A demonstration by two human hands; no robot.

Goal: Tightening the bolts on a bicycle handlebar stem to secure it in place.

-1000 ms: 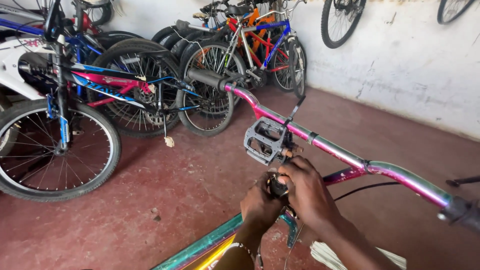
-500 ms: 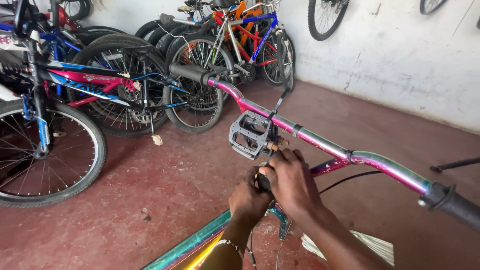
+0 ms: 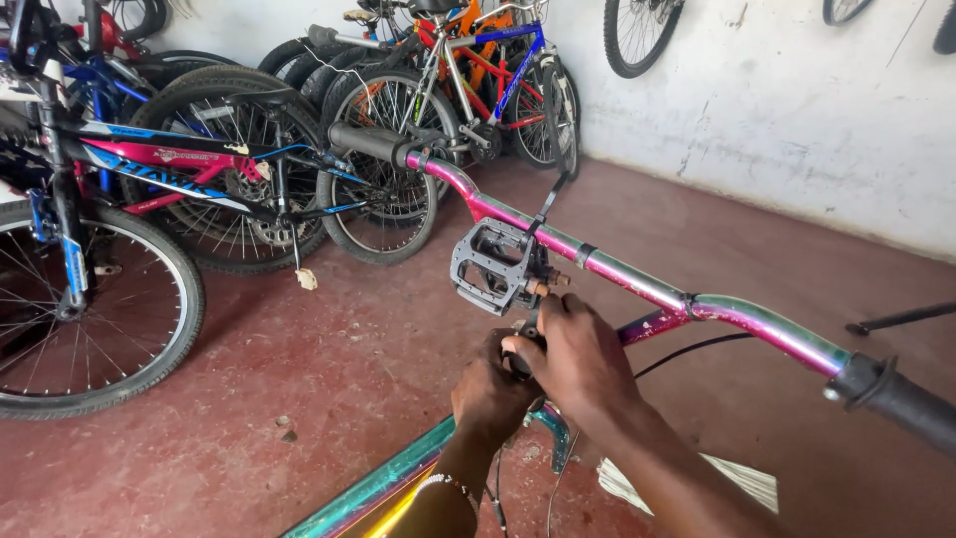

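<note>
A: Where are the hands?

B: Both sit together at the middle of the handlebar (image 3: 637, 284), low in the near centre. The left hand (image 3: 490, 394) is on the left, fist curled round something dark at the stem. The right hand (image 3: 578, 354) lies just beside it, touching it, fingers wrapped over the same dark part.

A: What exactly is gripped?

B: I cannot tell; the fingers hide it. Both hands are closed tight, though.

A: And the pedal?

B: The grey pedal (image 3: 490, 267) is just beyond the right hand, up against the near side of the bar, tilted. No finger rests on its cage; the right hand's knuckles are close under its axle end.

A: Describe the bar.

B: Pink on the far left, turning green toward the near right, with a black grip (image 3: 901, 399) at the near right end and another (image 3: 363, 141) at the far left. A black cable (image 3: 687, 349) runs under it.

A: Around them?

B: A green frame tube (image 3: 373, 488) runs down to the near left. Red floor (image 3: 299, 399) below. Parked bikes (image 3: 199, 169) stand far left, a white wall (image 3: 797, 130) far right.
</note>
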